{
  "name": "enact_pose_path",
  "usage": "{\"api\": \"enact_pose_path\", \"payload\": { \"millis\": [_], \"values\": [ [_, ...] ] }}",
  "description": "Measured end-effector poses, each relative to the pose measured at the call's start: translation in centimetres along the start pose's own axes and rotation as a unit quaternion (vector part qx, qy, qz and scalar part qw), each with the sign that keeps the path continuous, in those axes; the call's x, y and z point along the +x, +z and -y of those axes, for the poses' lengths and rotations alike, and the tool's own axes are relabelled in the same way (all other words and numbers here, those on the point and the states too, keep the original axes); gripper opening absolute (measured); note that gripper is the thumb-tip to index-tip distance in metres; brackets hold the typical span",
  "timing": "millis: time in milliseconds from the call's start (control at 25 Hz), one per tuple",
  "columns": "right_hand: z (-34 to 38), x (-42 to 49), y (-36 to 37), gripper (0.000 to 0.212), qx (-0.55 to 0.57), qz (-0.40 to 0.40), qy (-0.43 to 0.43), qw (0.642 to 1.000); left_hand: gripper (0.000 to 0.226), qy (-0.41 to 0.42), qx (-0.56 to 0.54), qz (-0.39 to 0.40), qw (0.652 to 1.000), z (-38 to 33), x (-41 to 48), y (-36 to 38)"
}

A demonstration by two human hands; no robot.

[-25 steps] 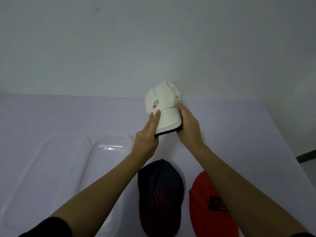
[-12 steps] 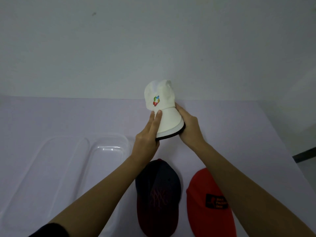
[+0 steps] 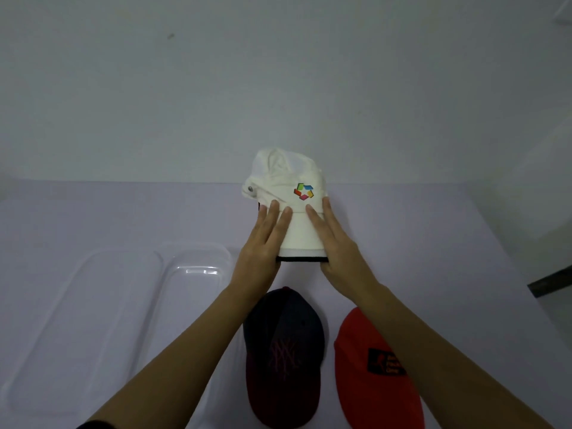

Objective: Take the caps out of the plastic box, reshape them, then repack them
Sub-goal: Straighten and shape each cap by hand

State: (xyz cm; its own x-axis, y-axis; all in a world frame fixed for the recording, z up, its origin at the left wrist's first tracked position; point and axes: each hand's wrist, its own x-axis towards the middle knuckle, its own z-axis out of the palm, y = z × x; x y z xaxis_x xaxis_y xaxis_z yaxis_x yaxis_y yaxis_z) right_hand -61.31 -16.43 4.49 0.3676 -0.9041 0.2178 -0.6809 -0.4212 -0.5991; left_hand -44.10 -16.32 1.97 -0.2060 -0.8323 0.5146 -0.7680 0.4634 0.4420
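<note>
A white cap (image 3: 297,193) with a coloured logo is held up over the middle of the table, its brim pointing toward me. My left hand (image 3: 263,243) holds the brim's left side, fingers straight along its top. My right hand (image 3: 337,246) holds the right side the same way; both thumbs are hidden under the brim. A dark navy cap (image 3: 284,351) and a red cap (image 3: 377,373) lie side by side on the table below my hands. The clear plastic box (image 3: 198,252) sits empty at the left.
A second clear plastic tray or lid (image 3: 93,305) lies left of the box. The pale table (image 3: 433,243) ends at a plain wall behind the cap. Its right edge drops off near a dark strip (image 3: 551,283).
The white cap has turned so its logo and brim face me squarely. My right hand came from behind the cap onto the brim's right side, and my left hand now lies flatter on the brim.
</note>
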Motion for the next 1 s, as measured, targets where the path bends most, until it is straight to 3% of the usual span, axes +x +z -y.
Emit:
{"api": "enact_pose_path", "payload": {
  "millis": [160, 280, 400, 440, 520, 640, 760, 840, 920, 1000],
  "values": [
    [0.2, -0.7, -0.7, 0.088, -0.009, 0.01, -0.012, 1.0, 0.066, -0.034, -0.015, -0.014, 0.999, 0.7, -0.1, -0.4],
    [2.5, -1.0, 0.3, 0.077, 0.109, -0.02, 0.006, 0.994, 0.046, -0.075, 0.022, -0.014, 0.997, -2.0, 0.0, -0.8],
    [4.1, -1.2, 1.4, 0.073, 0.165, -0.035, 0.018, 0.985, 0.022, -0.205, -0.073, -0.053, 0.975, -2.9, -0.9, 0.1],
    [3.9, -1.2, 1.2, 0.075, 0.148, -0.029, 0.012, 0.989, 0.029, -0.18, -0.116, -0.036, 0.976, -2.8, -1.1, -0.4],
    [2.5, -1.2, 0.0, 0.083, 0.068, -0.01, -0.016, 0.998, 0.063, -0.171, -0.111, -0.025, 0.979, -2.0, -0.7, -0.6],
    [0.4, -1.5, -1.1, 0.092, -0.015, -0.021, -0.06, 0.998, 0.063, -0.125, -0.07, 0.035, 0.989, -0.8, -1.1, -2.3],
    [-0.2, -2.1, -1.1, 0.082, -0.064, -0.076, -0.076, 0.992, 0.078, -0.091, -0.101, 0.094, 0.986, 1.5, -1.6, -3.3],
    [-0.5, -2.7, -0.7, 0.078, -0.11, -0.099, -0.099, 0.984, 0.074, -0.147, -0.162, 0.031, 0.975, 2.2, -1.1, -3.7],
    [-0.5, -2.9, -0.3, 0.08, -0.129, -0.113, -0.124, 0.977, 0.057, -0.228, -0.261, -0.039, 0.937, 1.2, 0.6, -5.2],
    [-0.1, -3.1, 0.2, 0.08, -0.126, -0.121, -0.133, 0.976, 0.039, -0.246, -0.315, -0.001, 0.917, 0.4, 2.7, -6.4]
  ]
}}
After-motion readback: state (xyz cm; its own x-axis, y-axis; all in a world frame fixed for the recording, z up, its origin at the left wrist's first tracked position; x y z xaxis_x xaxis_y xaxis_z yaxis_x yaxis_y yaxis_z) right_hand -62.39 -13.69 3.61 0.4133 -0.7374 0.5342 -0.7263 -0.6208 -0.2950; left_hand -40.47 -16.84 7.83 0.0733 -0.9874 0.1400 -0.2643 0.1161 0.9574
